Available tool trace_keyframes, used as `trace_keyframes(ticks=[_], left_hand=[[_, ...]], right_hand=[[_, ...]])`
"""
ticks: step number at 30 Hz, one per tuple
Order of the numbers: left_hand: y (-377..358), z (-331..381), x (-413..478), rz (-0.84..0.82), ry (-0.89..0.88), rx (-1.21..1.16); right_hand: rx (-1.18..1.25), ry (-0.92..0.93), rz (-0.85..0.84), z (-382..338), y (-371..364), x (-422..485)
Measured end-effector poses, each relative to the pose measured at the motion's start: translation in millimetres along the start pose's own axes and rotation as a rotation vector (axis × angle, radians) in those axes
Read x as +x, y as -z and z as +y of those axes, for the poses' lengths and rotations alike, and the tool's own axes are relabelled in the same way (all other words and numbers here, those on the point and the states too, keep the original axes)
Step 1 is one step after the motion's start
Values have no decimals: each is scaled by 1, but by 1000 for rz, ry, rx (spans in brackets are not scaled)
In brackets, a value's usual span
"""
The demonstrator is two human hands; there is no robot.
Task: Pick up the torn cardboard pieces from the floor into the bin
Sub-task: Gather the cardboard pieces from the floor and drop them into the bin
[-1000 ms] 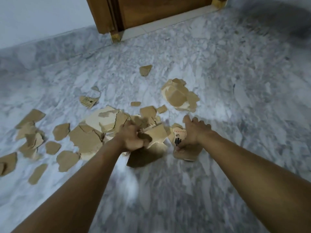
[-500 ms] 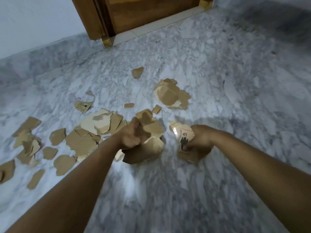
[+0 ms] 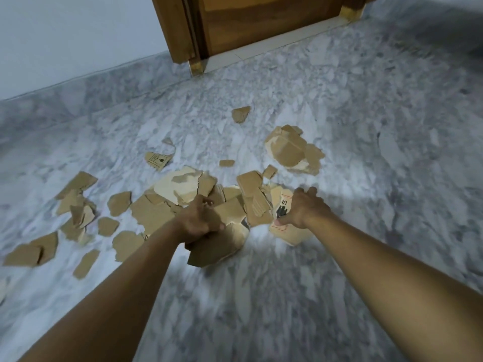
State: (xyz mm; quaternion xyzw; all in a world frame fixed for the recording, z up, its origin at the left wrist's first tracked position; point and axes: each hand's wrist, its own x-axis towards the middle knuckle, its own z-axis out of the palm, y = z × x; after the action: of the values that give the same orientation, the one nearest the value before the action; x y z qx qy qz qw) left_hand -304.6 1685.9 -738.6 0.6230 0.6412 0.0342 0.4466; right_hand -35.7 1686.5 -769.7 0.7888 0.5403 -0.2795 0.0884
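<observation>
Under your hands you see a floor of grey-and-white veined marble, smooth, with a soft sheen. The cardboard pieces are matt brown paperboard with ragged torn edges; some show a paler peeled layer. One printed piece carries black and red ink. The door is varnished brown wood, slightly glossy. The wall is plain, matt, painted.

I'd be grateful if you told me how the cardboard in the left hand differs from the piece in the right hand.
The cardboard in the left hand is a plain brown wad of several overlapping pieces; the right hand grips a paler printed piece with black symbols and a red dashed border. The wad hangs below the left fist, in shadow; the printed piece pokes out above and below the right hand. Both are torn and firmly gripped.
</observation>
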Motion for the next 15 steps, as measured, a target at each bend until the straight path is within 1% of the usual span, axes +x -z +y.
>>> trace_keyframes(ticks=[4,6,9,11,13,15], left_hand=[[3,-3,7,6,42,9],[15,3,9,-14,60,-20],[32,19,11,-103,32,-57],[32,38,17,-170,14,-13],[21,55,27,-217,4,27],[-2,72,45,-218,-41,112]], right_hand=[[133,-18,-6,13,-8,0],[161,-5,-64,21,-9,-4],[110,67,-161,36,-2,-6],[126,80,-140,51,12,-2],[188,104,-61,62,32,6],[218,149,19,66,60,21]])
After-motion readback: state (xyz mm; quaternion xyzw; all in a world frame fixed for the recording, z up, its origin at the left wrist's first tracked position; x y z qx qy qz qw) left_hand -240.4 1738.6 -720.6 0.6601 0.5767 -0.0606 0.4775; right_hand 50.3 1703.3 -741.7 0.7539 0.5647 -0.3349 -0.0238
